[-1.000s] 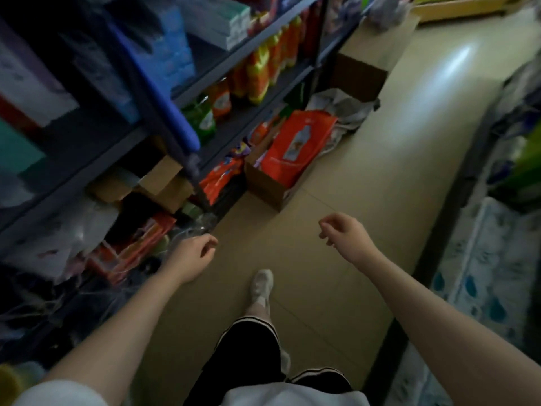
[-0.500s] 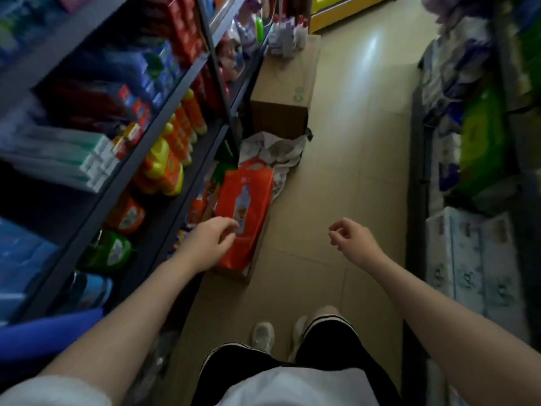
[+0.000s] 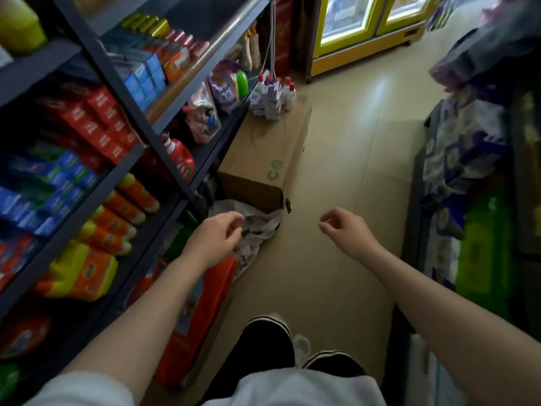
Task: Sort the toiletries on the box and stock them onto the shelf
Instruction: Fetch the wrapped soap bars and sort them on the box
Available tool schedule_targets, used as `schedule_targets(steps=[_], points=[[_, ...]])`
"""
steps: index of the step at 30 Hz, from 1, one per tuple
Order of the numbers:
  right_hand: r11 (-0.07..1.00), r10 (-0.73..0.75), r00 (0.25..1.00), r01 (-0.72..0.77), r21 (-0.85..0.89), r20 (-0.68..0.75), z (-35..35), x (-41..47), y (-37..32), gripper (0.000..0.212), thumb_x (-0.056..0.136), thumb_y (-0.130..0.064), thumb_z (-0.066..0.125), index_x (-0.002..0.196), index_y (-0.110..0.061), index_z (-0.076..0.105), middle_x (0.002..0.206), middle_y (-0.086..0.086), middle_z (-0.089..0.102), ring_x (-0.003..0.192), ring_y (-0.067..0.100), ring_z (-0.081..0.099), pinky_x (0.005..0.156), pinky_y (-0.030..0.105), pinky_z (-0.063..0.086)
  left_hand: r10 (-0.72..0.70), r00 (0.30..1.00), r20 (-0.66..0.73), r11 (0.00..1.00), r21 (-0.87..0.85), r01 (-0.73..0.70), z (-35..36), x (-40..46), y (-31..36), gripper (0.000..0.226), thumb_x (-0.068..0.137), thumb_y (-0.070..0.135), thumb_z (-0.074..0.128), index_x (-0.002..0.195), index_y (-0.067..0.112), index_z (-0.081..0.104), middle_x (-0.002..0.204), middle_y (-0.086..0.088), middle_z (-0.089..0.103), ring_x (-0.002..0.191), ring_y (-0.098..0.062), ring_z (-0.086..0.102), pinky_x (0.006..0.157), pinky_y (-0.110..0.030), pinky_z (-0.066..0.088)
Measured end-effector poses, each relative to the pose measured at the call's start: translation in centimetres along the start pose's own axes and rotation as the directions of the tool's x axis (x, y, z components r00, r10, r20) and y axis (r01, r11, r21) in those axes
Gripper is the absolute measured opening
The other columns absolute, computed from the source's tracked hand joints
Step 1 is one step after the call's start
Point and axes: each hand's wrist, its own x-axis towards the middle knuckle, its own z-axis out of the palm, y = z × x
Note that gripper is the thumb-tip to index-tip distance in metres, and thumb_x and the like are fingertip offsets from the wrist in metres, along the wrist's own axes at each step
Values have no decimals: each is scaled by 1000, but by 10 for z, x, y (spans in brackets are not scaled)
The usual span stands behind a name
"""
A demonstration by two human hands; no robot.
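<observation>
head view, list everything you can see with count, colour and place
toiletry bottles: a cluster, white and purple with red caps, far end of box top
cardboard box: one, brown, on floor beside shelf
shelf: one, dark, left, stocked with red and blue cartons and orange bottles
orange pack: one, on floor under left forearm
crumpled paper: grey-white, at box's near end
fridge: yellow-framed, far end
hands: left and right, both empty, fingers loosely curled

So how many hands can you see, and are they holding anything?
2. The left hand hangs in front of the crumpled paper near the cardboard box. The right hand hangs over the floor. Both are empty.
</observation>
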Motion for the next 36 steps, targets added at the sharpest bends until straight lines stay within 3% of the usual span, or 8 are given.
schedule_targets(steps=[3,6,12,17,21,26,32,36], points=[[996,-85,996,85,10,22,-35,76,-22,16,90,-26,58,102,-15,63,90,1,64,84,16,59,71,23,42,-78,997,10,997,-13,78,-3,69,3,27,93,21,51,119,16,58,110,-1,62,97,-16,58,77,-27,45],[988,-151,987,151,16,47,-60,158,-39,16,90,-25,58,101,-15,62,91,2,66,84,17,60,72,25,45,-144,990,-7,989,-33,143,-6,144,5,27,94,22,50,120,17,57,112,-1,61,94,-15,58,76,-27,46],[990,-124,982,133,-55,140,-99,311,-53,14,91,-25,57,100,-15,62,89,2,66,84,18,61,68,25,44,-205,979,-22,977,-67,203,-41,288,15,26,93,20,52,118,19,58,105,5,58,92,-10,54,75,-22,40],[965,-182,956,218,-143,231,-126,414,-74,18,91,-26,57,103,-14,62,86,2,63,79,16,57,68,22,38,-237,953,-192,968,-131,214,-84,375,32,24,90,16,55,114,16,61,94,6,59,89,-15,59,75,-23,42],[934,-265,909,325,-149,323,-129,502,-101,19,89,-25,57,104,-14,63,90,3,64,86,20,60,71,24,42,-285,913,-293,957,-137,255,-108,433,40,27,92,19,53,118,18,59,95,8,59,86,-13,58,76,-30,49],[820,-405,761,548,-167,507,-124,589,-143,18,91,-25,55,102,-12,62,86,1,60,82,17,55,67,25,36,-436,811,-391,900,-190,392,-124,490,38,30,94,21,50,123,22,55,101,10,58,85,-14,59,75,-31,47],[694,-533,517,720,-3,670,-97,650,-230,20,92,-28,55,107,-16,60,91,-1,61,85,15,55,69,24,37,-652,614,-445,748,-247,616,-128,520,6,35,93,20,52,128,20,49,124,1,54,100,-16,56,81,-34,48],[609,-609,412,790,67,679,-47,669,-281,24,93,-24,53,113,-12,60,109,9,63,100,25,59,85,34,46,-643,528,-555,690,-121,713,-136,524,-33,44,92,19,54,135,16,43,140,-3,43,121,-25,47,89,-37,42]])
